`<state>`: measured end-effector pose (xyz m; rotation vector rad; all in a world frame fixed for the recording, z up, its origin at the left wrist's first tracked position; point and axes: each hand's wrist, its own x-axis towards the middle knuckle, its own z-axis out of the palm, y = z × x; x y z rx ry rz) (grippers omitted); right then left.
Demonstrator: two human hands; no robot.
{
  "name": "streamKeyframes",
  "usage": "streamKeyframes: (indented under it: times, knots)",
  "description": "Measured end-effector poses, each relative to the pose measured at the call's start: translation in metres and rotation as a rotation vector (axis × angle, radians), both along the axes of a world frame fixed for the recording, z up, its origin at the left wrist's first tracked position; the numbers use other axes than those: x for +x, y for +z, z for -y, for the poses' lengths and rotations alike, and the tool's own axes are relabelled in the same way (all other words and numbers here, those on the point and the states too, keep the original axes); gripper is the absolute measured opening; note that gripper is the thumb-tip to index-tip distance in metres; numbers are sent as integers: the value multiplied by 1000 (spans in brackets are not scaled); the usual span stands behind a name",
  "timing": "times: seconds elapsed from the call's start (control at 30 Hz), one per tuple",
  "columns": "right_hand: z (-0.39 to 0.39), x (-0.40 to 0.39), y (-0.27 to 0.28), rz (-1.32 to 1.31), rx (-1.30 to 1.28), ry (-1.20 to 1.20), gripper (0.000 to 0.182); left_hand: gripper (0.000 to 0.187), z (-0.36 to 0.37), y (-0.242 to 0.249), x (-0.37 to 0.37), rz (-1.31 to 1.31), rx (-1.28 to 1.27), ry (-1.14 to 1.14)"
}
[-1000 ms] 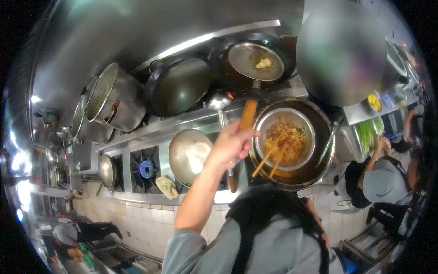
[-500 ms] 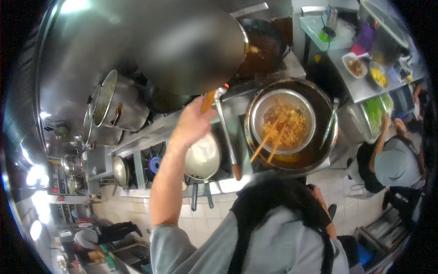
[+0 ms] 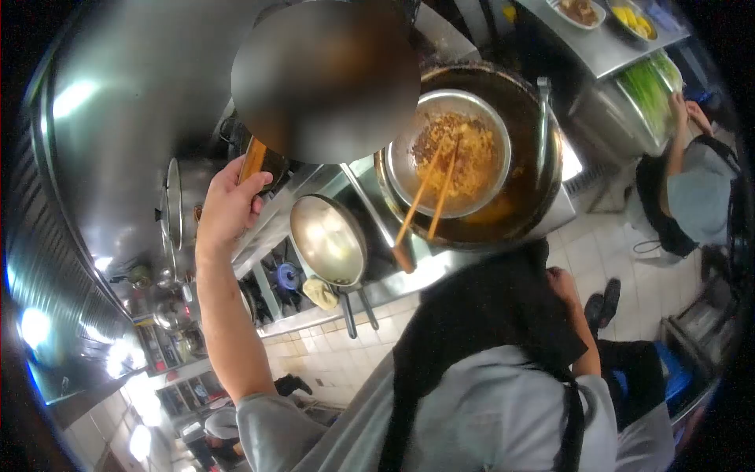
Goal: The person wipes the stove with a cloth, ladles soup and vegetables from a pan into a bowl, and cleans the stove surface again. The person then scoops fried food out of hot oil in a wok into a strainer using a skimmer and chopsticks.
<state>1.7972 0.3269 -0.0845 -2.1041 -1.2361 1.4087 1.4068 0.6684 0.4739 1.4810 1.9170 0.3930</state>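
My left hand (image 3: 228, 204) is closed around a flat wooden handle (image 3: 253, 160). What the handle belongs to is hidden behind a large blurred patch. At my right side, by the black apron, hangs my right hand (image 3: 560, 285); its fingers are mostly hidden. In front of me a metal bowl (image 3: 405, 169) of browned, crumbly food (image 3: 468, 157) sits inside a big dark pot (image 3: 535, 189). Two long wooden chopsticks (image 3: 425, 193) stand in the food, leaning over the bowl's rim, with no hand on them.
Left of the pot, a pale frying pan (image 3: 326, 236) lies on the stove beside a cloth (image 3: 321, 293). A wooden-ended tool (image 3: 403, 259) slants between pan and pot. Tall pots (image 3: 174, 200) stand far left. A co-worker (image 3: 696, 197) handles green vegetables (image 3: 649, 86) at right.
My left hand has moved left and slightly down with the wooden handle. The view has shifted, so the bowl and pot appear higher and further left. The chopsticks stay in the food.
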Motion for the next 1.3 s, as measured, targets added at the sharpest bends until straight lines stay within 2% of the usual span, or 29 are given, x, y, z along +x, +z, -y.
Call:
streamKeyframes:
  times: [0.07,0.1,0.17,0.2,0.27,0.37,0.47,0.57,0.63,0.7,0.77,0.8,0.87,0.93,1.03,1.1,1.17,1.2,1.3]
  knots:
    - [16,5,-30,-58,1,-51,32,41,2,-1,-3,-39,36,-34]
    - [14,7,-21,-52,-26,-35,32,41,2,-5,-5,-23,60,-38]
    - [20,18,-40,-49,13,40,31,44,6,-17,-7,-80,210,-79]
    - [17,22,-34,-30,34,33,31,49,10,-16,-4,-85,207,-72]
    - [6,28,-19,-70,-114,-6,29,52,9,-31,-10,-62,249,-44]
    - [-7,37,1,-29,-74,3,28,56,8,-52,-15,-124,299,0]
    - [-25,43,27,26,-39,-15,28,47,5,-81,-31,37,285,8]
    - [-37,47,28,51,-28,-18,28,44,17,-84,-26,165,190,48]
    - [-38,44,21,53,-40,-25,27,41,23,-87,-25,399,61,83]
    - [-40,40,20,-27,-3,-18,26,37,31,-80,-18,431,48,97]
    - [-43,33,27,30,-55,89,30,33,35,-76,-18,550,-60,92]
    - [-40,27,23,50,6,98,32,27,36,-82,-18,611,-52,112]
    - [-36,20,12,77,70,109,33,31,39,-86,-21,697,-99,130]
    - [-34,14,3,52,2,168,35,32,42,-92,-18,825,-126,159]
    - [-35,14,-3,72,-51,187,36,30,50,-106,-23,839,-185,123]
    - [-33,17,0,62,-58,177,35,32,57,-118,-18,817,-177,142]
    - [-31,19,2,54,-67,165,35,41,63,-139,-18,1008,-29,179]
    - [-28,21,2,52,-46,166,34,48,65,-150,-23,1055,-55,183]
    - [-30,22,21,51,-41,171,33,46,68,-179,-31,1168,-36,194]
